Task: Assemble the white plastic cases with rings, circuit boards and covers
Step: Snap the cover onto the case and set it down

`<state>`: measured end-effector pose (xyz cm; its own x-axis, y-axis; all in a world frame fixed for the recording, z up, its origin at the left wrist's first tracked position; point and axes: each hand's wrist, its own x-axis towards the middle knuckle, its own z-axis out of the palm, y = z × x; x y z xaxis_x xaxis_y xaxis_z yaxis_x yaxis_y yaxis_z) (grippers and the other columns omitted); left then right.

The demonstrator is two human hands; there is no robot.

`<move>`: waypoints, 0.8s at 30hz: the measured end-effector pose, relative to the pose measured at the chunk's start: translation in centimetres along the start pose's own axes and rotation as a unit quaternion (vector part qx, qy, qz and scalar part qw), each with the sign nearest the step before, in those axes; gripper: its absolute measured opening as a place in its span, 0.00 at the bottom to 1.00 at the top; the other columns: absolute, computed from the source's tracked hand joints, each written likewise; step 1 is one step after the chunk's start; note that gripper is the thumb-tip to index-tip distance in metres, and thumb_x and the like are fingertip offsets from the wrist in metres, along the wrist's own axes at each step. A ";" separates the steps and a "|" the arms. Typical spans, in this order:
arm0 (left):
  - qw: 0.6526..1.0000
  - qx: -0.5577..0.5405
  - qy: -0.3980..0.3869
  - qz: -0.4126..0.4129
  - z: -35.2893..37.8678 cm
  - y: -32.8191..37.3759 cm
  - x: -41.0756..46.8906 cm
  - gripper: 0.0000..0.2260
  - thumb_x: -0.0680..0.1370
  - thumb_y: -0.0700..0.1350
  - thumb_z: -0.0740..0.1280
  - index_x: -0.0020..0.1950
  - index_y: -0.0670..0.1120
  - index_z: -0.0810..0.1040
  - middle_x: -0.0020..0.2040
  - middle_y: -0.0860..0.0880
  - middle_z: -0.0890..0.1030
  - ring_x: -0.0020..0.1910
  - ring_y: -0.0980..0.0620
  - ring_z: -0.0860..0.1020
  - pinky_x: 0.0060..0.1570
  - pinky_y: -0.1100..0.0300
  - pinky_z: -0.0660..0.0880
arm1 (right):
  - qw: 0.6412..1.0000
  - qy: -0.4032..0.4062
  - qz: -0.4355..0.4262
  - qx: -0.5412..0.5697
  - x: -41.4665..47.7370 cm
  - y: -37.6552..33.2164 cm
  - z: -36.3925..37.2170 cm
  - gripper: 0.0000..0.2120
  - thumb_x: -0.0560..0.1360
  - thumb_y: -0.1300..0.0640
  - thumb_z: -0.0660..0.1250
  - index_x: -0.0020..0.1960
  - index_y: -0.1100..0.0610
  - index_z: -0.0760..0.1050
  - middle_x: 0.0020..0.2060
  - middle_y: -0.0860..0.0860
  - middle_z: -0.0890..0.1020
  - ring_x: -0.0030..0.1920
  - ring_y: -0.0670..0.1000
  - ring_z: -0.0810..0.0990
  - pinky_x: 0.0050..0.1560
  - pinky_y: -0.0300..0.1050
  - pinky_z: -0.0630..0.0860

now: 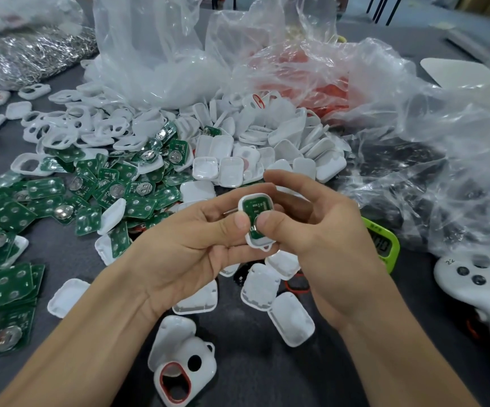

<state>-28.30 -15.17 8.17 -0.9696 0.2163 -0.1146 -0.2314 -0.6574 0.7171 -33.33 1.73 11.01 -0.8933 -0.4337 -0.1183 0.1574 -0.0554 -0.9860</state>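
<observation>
At the far left we see a shiny bag of metal rings (pixel 32 57) at the back of the gray tabletop (pixel 252 362). In front of it lie white case fronts with holes (pixel 70 124). A big heap of green circuit boards (pixel 47 207) spreads out near them.

Next is the left hand (pixel 190 248). Its fingers (pixel 232 223) are curled round a white case (pixel 257 244), and its thumb lies on the case's left side. The case is up in the air, between both hands, in the middle of our view. A small green board (pixel 252 210) sits inside it.

Under the hands, a case with a red ring (pixel 176 377) lies near the front edge, and loose white covers (pixel 259 289) lie close by. Behind the hands is a pile of covers (pixel 282 148).

The right hand (pixel 326 230) holds the same case from the other side. Its thumb pushes on the board, its other fingers bend behind the case, and the pointer finger sticks out on top.

Farther right we see a bag of red rings (pixel 305 83), a green timer (pixel 384 245), crumpled clear bags (pixel 443 142) and a white controller (pixel 472 292).
</observation>
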 end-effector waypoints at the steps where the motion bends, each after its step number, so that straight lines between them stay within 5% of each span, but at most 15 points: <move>1: 1.000 -0.003 0.002 0.000 0.0 0.0 0.0 0.27 0.68 0.42 0.81 0.67 0.44 0.82 0.59 0.42 0.85 0.56 0.46 0.85 0.53 0.53 0.82 | 1.000 0.002 -0.001 -0.003 0.0 0.0 0.1 0.21 0.74 0.70 0.73 0.62 0.51 0.81 0.49 0.48 0.88 0.51 0.48 0.87 0.46 0.40 0.83; 11: 1.000 -0.002 -0.003 0.009 0.1 0.0 0.0 0.26 0.65 0.40 0.83 0.62 0.44 0.85 0.58 0.42 0.85 0.55 0.46 0.85 0.53 0.52 0.83 | 0.999 0.017 -0.028 -0.041 -0.1 0.6 0.4 0.20 0.72 0.66 0.73 0.60 0.49 0.83 0.48 0.47 0.88 0.51 0.48 0.87 0.55 0.50 0.84; 17: 1.000 0.008 0.006 0.028 -0.1 0.5 -0.3 0.27 0.63 0.41 0.84 0.61 0.45 0.85 0.57 0.42 0.86 0.55 0.45 0.85 0.52 0.51 0.83 | 0.998 0.040 -0.053 0.018 0.0 -0.1 0.1 0.17 0.71 0.60 0.68 0.58 0.51 0.84 0.49 0.47 0.88 0.52 0.47 0.87 0.54 0.45 0.83; 20: 0.999 0.003 0.039 0.029 -0.4 1.0 -0.5 0.28 0.61 0.43 0.85 0.61 0.45 0.86 0.57 0.42 0.86 0.56 0.45 0.85 0.50 0.53 0.84 | 0.934 0.180 -0.128 -0.279 0.3 -0.4 -1.7 0.13 0.74 0.58 0.68 0.55 0.45 0.84 0.44 0.40 0.87 0.49 0.41 0.84 0.50 0.38 0.80; 22: 0.998 -0.013 0.054 0.031 -0.6 1.3 -0.6 0.29 0.62 0.45 0.85 0.62 0.46 0.85 0.58 0.43 0.86 0.55 0.45 0.86 0.49 0.54 0.84 | 0.861 0.188 -0.116 -0.459 0.3 -0.5 -2.4 0.10 0.75 0.54 0.70 0.54 0.43 0.84 0.43 0.42 0.84 0.49 0.45 0.81 0.50 0.40 0.75; 24: 0.997 -0.030 0.057 0.030 -0.8 1.6 -0.6 0.27 0.64 0.47 0.84 0.62 0.46 0.85 0.59 0.43 0.85 0.55 0.47 0.86 0.48 0.57 0.84 | 0.827 0.145 -0.094 -0.536 0.5 -0.5 -2.7 0.07 0.75 0.50 0.72 0.52 0.44 0.84 0.42 0.42 0.80 0.53 0.49 0.76 0.55 0.43 0.70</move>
<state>-28.14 -16.89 8.85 -0.9839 0.0939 -0.1520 -0.1733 -0.7091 0.6834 -34.97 4.00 11.10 -0.9477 -0.2645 0.1786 -0.3190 0.7985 -0.5105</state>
